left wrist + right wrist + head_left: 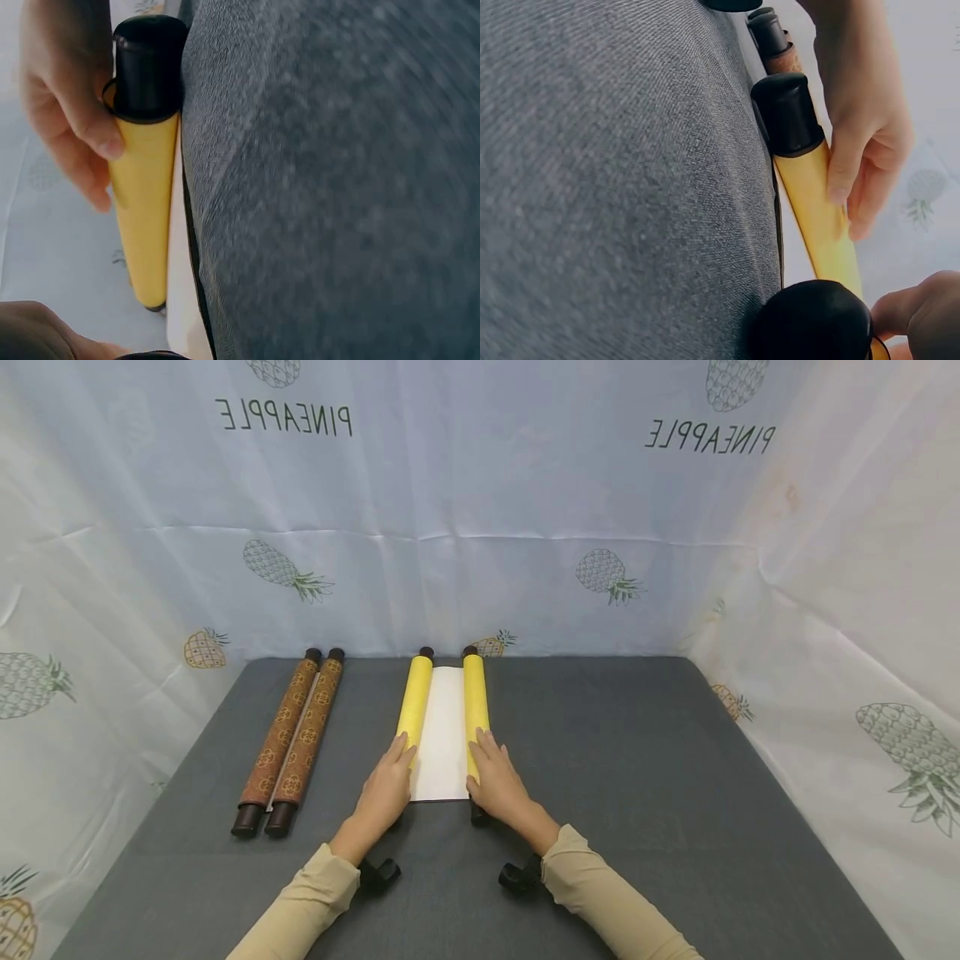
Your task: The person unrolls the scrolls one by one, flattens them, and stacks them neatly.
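Nearest the camera, tan sleeves [296, 906] at seven and five o'clock, with black wrist gear [381, 874] on the inner side of both wrists. Just beyond, at seven o'clock, left hand [386, 785] with fingers relaxed, resting on the left yellow roll [417, 697]. Close to six o'clock, right hand [498, 781], likewise loose-fingered, resting on the right yellow roll [475, 693]. Between these rolls, spread open toward seven o'clock, white paper [441, 735]. At the roll ends, black knobs [427, 652]. At eight o'clock, well apart from both hands, brown patterned scroll [313, 735], its two rolls lying side by side with a pale strip between. Underneath, grey table [660, 777]. Farthest, around twelve o'clock, white curtain [465, 602] printed with pineapples [600, 570] and, toward eleven and two, mirrored lettering [285, 417] spelling PINEAPPLE.
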{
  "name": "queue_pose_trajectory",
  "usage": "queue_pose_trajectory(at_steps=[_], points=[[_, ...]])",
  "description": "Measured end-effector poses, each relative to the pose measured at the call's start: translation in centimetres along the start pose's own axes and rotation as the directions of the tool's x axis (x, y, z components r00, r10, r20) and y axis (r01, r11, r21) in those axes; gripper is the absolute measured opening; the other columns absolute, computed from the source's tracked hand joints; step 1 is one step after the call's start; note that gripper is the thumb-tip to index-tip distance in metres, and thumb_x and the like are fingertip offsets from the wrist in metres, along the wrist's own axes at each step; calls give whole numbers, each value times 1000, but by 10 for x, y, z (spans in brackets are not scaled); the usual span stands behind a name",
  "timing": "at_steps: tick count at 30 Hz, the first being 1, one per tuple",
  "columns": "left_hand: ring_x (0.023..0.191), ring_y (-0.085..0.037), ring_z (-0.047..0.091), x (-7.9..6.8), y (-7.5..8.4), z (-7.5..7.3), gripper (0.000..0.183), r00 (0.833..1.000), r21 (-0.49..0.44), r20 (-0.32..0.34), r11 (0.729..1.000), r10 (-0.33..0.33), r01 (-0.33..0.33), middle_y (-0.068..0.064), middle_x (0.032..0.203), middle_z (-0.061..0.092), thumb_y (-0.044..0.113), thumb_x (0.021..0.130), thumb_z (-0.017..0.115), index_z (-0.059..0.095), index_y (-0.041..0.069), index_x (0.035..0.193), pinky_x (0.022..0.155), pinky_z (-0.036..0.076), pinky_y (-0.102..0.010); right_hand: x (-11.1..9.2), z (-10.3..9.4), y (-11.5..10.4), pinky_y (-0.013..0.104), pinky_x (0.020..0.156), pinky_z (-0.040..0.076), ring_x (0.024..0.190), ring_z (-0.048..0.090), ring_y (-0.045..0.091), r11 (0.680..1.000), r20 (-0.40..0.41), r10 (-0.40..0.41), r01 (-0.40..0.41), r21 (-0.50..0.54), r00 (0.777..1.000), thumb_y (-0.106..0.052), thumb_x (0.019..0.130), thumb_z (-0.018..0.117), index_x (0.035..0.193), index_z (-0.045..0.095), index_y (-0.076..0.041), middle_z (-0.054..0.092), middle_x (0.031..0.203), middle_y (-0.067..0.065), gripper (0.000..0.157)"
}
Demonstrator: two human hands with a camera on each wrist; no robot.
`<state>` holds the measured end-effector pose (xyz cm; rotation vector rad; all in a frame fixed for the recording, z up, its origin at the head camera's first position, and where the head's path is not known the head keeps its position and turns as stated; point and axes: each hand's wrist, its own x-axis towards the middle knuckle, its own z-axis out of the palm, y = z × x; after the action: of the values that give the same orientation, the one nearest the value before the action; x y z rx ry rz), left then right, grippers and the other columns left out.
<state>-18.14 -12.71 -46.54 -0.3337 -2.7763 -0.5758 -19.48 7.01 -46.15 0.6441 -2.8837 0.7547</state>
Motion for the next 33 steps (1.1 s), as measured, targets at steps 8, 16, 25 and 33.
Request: queue_pose_trajectory(at_steps=[8, 16, 25, 33], points=[[137, -41, 44, -4, -6, -6, 43, 997, -13, 74, 999, -35, 36, -26, 146, 46, -13, 87, 49, 57, -7, 128, 104, 45, -55, -4, 2, 0, 64, 113, 30, 147, 28, 38, 999, 44, 4, -2, -38, 999, -6, 93, 52, 136, 50, 3, 34, 156, 20, 44], [132, -45, 48, -7, -12, -9, 43, 992, -15, 96, 997, -78, 80, -30, 147, 41, 10, 94, 56, 51, -9, 133, 100, 48, -55, -5, 1, 1, 56, 116, 32, 145, 32, 39, 998, 22, 58, -58, -13, 998, -13, 92, 59, 133, 52, 5, 37, 153, 22, 44], [117, -48, 58, -7, -16, -12, 59, 989, 20, 95, 993, -113, 112, -36, 145, 40, 11, 86, 69, 46, -13, 135, 87, 55, -52, -6, 0, 0, 51, 114, 38, 144, 35, 39, 995, -3, 99, -99, -7, 995, -16, 85, 72, 131, 52, 4, 38, 153, 23, 54], [108, -48, 63, -7, -19, -8, 57, 988, -9, 81, 991, -132, 133, -39, 142, 41, 4, 84, 68, 45, -16, 133, 79, 57, -49, -7, 2, 2, 50, 114, 38, 144, 35, 39, 991, -4, 132, -132, 4, 991, -18, 77, 80, 132, 51, 3, 36, 154, 21, 65]])
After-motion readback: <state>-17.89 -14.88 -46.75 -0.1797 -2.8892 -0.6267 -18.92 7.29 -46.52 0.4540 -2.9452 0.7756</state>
